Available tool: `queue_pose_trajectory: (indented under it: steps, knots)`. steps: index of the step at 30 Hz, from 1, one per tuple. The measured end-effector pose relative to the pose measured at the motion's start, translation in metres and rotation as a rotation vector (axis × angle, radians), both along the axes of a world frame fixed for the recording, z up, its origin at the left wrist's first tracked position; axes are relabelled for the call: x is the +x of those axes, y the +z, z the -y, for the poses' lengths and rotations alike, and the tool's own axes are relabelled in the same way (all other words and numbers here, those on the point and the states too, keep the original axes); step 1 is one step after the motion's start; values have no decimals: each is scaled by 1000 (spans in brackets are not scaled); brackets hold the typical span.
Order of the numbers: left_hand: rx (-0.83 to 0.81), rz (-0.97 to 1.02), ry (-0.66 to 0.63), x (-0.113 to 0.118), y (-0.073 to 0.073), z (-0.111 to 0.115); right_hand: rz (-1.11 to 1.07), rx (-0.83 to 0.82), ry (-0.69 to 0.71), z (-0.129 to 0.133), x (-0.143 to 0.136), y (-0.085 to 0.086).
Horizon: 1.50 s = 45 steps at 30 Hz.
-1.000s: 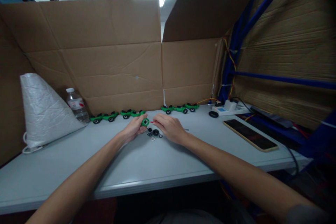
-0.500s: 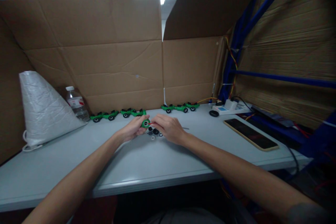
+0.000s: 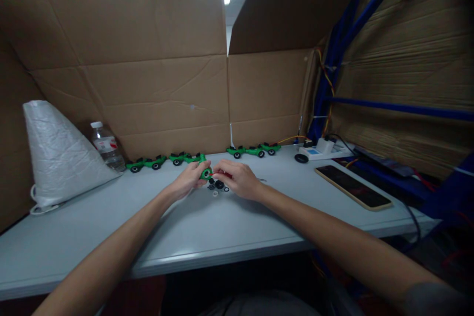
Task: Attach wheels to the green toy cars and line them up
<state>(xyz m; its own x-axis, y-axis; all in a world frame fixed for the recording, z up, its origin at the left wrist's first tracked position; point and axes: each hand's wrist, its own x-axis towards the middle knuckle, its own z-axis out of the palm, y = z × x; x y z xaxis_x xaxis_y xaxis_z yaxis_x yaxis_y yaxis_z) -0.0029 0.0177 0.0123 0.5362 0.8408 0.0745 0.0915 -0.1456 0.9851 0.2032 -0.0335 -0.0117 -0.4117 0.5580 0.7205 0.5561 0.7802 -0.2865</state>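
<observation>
Green part (image 3: 206, 173) clamped in my left hand (image 3: 190, 179); my right hand (image 3: 237, 177) pinches red piece (image 3: 215, 174) beside it.

Holds a round green piece (image 3: 206, 174) in the left hand (image 3: 189, 180). Pinches a thin red thing (image 3: 214, 174) in the right hand (image 3: 240, 180), close by the green piece. Has little black and white bits (image 3: 219, 184) under the hands, on the white table (image 3: 192, 232). Shows green toys with black wheels (image 3: 152, 162) by the cardboard wall (image 3: 166, 84), a bottle (image 3: 107, 145) beside a silver bag (image 3: 62, 158), and a phone (image 3: 353, 187).
</observation>
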Motion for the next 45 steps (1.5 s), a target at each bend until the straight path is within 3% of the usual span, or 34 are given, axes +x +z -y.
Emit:
queue_pose_trajectory:
  steps: [5,15,23,33,45]
  knots:
    - [19,-42,32,0,3,3,-50,-102,93,0,3,6]
    - [52,-69,38,0,1,1,-143,-286,99,1,-6,3]
    - [-30,-38,-111,1,-6,-4,-98,-224,135,-2,3,3]
    - [-58,-75,-171,3,-10,-11,-54,-233,175,-6,9,5]
    - [-53,-112,-193,1,-14,-17,51,-166,128,-11,13,5]
